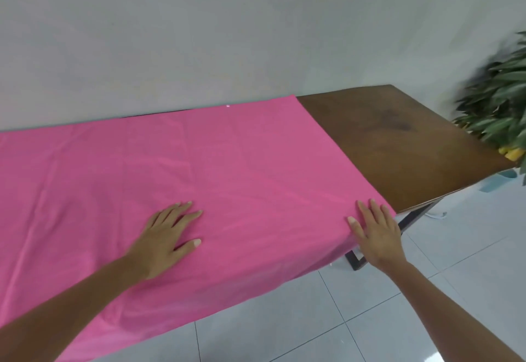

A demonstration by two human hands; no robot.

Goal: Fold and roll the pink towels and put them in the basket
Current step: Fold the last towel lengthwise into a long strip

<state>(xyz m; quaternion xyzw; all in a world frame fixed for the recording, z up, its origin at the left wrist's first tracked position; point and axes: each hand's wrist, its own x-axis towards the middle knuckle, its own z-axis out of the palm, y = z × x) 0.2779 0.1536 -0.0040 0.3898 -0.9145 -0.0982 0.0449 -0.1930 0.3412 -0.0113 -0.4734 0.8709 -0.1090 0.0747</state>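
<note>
Pink towel (176, 179) lies spread flat over a brown wooden table (398, 145), covering it from 9 o'clock to centre, its near edge draping over the table's front. Left hand (168, 236) rests palm-down on the cloth at 6 o'clock, fingers straight and spread. Right hand (375, 233) presses flat on the towel's right-hand near corner at 4 o'clock, fingers extended, pinching nothing. Leafy plant (501, 105) stands at 3 o'clock beyond the table end. Pale tiled floor (370, 319) below.

I see a brown wooden table (398, 145) by a gray wall (227, 34), white floor tiles (370, 304), and a green plant (501, 105).
</note>
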